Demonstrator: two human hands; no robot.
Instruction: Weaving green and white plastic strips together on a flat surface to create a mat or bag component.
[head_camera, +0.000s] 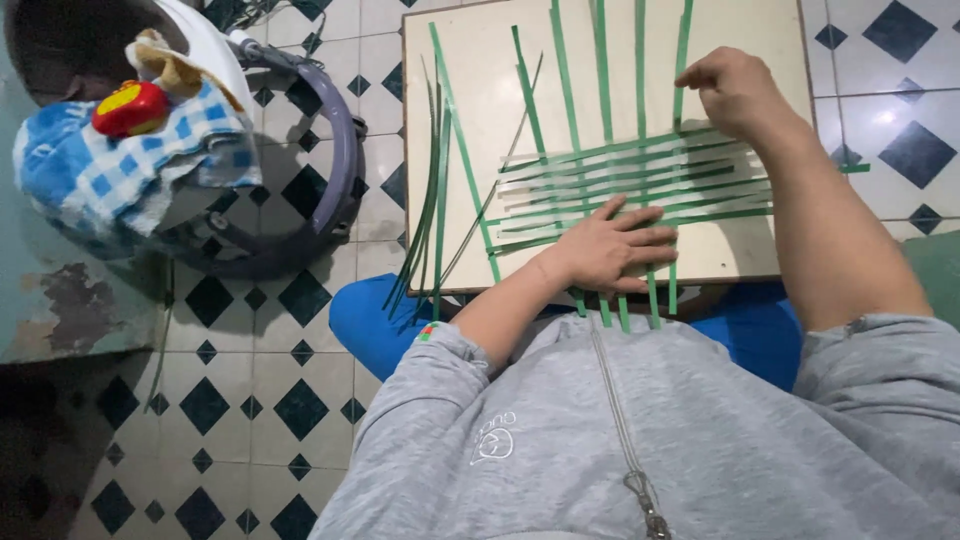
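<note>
A cream board (470, 90) rests on my lap. On it lies a woven patch of green leaf strips (640, 175), long ones running away from me and shorter ones crossing them. My left hand (612, 248) lies flat with fingers spread on the near edge of the weave, pressing it down. My right hand (735, 92) is at the far right of the weave, fingers curled on the rightmost upright strip (682, 50). A loose bundle of green strips (432, 200) lies along the board's left side.
A baby walker (300, 170) stands at the left on the tiled floor (250, 400), with a blue checked cloth (120, 165) and a red toy (130, 107) on it. My grey zipped hoodie (640, 430) fills the lower frame.
</note>
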